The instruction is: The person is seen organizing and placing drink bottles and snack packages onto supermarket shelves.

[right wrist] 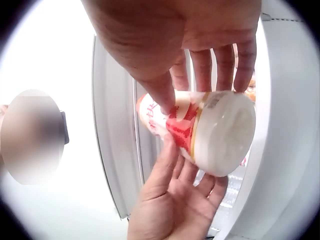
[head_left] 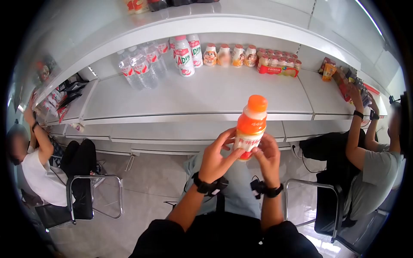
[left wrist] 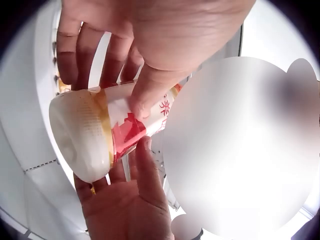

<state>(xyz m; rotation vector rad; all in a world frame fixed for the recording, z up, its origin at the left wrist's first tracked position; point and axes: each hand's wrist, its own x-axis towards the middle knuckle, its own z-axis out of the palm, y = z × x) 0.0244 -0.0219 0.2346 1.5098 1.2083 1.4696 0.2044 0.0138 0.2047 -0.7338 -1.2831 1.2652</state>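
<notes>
A drink bottle (head_left: 249, 129) with an orange cap and a white, orange and red label is held in front of my body, before the shelf edge. My left hand (head_left: 217, 159) grips it from the left, thumb on the label. From the right, my right hand (head_left: 269, 159) grips the same bottle, its thumb close to the other thumb. Both wrist views show the white bottle base (left wrist: 77, 137) and fingers curled round the sides. The cap is out of sight in those two views.
On the shelf (head_left: 198, 99) stand clear water bottles (head_left: 140, 66), white AD bottles (head_left: 185, 58), several small orange-capped bottles (head_left: 223, 56) and a shrink-wrapped pack (head_left: 278, 64). People sit at the left (head_left: 47, 172) and right (head_left: 374, 172), reaching to shelves. Chairs (head_left: 329, 206) flank me.
</notes>
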